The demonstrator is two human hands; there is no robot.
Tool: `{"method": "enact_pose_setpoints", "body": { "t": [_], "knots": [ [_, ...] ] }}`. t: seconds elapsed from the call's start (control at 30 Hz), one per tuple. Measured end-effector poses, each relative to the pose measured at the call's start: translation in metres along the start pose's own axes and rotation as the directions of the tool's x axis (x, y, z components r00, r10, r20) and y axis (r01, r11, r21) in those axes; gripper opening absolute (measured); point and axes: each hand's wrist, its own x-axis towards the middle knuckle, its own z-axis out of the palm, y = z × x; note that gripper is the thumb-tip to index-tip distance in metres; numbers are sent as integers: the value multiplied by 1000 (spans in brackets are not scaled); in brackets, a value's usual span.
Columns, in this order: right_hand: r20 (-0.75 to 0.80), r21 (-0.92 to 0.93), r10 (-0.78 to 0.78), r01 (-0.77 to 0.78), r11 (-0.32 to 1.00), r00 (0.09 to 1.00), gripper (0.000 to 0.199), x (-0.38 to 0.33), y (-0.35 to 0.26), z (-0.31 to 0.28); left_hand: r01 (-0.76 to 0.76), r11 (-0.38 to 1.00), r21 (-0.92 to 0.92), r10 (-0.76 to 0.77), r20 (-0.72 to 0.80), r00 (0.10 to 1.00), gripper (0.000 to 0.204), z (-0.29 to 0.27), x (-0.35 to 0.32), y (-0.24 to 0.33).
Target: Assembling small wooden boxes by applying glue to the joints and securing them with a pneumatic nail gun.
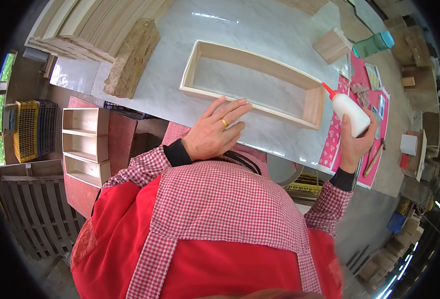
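Observation:
A long rectangular wooden frame [259,106] lies on the grey marbled tabletop [172,74], its inside showing the table surface. My left hand [215,127], with a gold ring, rests at the frame's near long side, fingers stretched out over that edge. In my right hand [358,142] is a white glue bottle [350,113] with a red pointed nozzle. The bottle is tilted, and its tip points at the frame's right end, at or very near the far right corner. Whether any glue is coming out is too small to tell.
Stacked boards [98,27] and a rough wooden block [132,57] stand at the left. At the right are a small wooden block [332,46], a teal bottle [374,45] and a hammer [374,158] on pink cloth. A three-compartment wooden box [85,146] sits on a red surface.

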Motion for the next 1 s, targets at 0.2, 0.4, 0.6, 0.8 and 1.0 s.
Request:
{"method": "enact_pose_setpoints", "body": {
  "t": [0.2, 0.4, 0.6, 0.8, 1.0],
  "knots": [
    [-11, 31, 23, -22, 999, 1000, 48, -6, 1, -6, 26, 1000, 4, -26, 6, 1000, 24, 0, 0, 1],
    [-3, 24, 42, -42, 999, 999, 48, -18, 0, -18, 26, 1000, 14, -26, 1, 1000, 25, 1, 0, 1],
    [26, -39, 46, -45, 998, 999, 52, -43, -13, -39, 23, 1000, 15, -23, -2, 1000, 25, 3, -1, 2],
    [20, -16, 98, -98, 995, 995, 56, -70, -24, -55, 15, 1000, 19, -15, 0, 1000, 25, 0, -2, -1],
    [19, 111, 159, -160, 981, 987, 56, -73, -45, -40, 12, 1000, 28, -12, -19, 1000, 23, 1, -5, 0]
  ]
}}
